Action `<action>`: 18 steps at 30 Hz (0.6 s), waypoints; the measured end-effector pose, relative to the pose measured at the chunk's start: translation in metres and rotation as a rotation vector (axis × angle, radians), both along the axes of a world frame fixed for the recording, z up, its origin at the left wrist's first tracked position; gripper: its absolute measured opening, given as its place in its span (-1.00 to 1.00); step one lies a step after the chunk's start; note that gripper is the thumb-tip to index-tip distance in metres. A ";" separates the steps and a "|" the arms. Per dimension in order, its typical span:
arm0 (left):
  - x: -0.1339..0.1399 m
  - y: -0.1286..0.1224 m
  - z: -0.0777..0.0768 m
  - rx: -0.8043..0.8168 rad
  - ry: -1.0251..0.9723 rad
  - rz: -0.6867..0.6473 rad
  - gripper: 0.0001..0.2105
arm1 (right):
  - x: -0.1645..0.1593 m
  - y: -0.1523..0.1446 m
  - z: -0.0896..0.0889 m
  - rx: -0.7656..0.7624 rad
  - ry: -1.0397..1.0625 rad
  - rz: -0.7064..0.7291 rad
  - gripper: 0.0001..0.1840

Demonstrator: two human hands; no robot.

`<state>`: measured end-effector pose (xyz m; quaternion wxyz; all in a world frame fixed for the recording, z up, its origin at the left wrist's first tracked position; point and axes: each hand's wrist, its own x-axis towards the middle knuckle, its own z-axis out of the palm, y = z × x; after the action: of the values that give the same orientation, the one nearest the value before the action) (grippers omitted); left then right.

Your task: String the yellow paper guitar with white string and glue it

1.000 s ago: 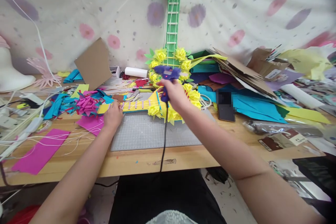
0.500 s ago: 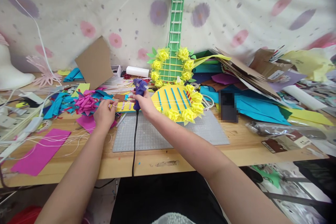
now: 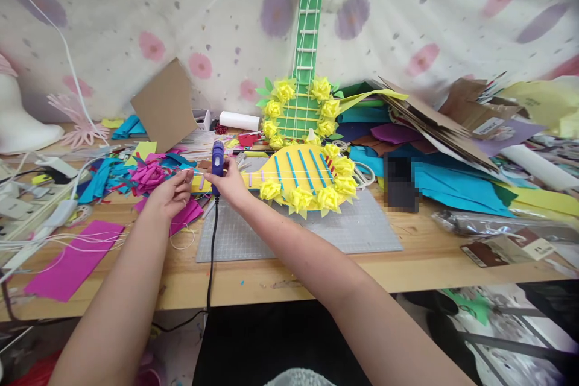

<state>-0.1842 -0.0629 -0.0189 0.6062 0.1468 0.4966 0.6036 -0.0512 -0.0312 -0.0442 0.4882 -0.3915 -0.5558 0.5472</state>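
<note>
A yellow paper guitar (image 3: 286, 163) with blue strips and yellow paper flowers lies on its side, its neck pointing left. Along it runs a thin white string (image 3: 312, 172), pinched at the head end by my left hand (image 3: 169, 194). Wrapped round a blue hot glue gun (image 3: 218, 164) is my right hand (image 3: 233, 184), above the neck, close to my left fingers. The gun's nozzle is out of sight. A pink paper flower (image 3: 151, 175) sits at the guitar's head, just beyond my left hand.
Under the guitar is a grey cutting mat (image 3: 253, 241). A green paper guitar (image 3: 306, 66) leans upright against the curtain. Paper scraps and a magenta sheet (image 3: 75, 262) lie left; cardboard (image 3: 434, 126) and blue sheets (image 3: 452, 184) are piled right. The gun's black cord (image 3: 211, 253) hangs over the edge.
My right hand has brought the glue gun left along the neck and turned it. My left hand has shifted slightly left, and a loop of string now shows below it.
</note>
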 end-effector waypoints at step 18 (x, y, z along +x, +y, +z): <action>0.022 0.002 -0.009 0.196 0.589 -0.031 -0.57 | -0.012 -0.010 0.009 0.171 -0.348 -0.008 -0.55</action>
<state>-0.1621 -0.0610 -0.0276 0.4283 0.3807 0.5880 0.5708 -0.0633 -0.0416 -0.0354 0.4182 -0.4395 -0.6748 0.4203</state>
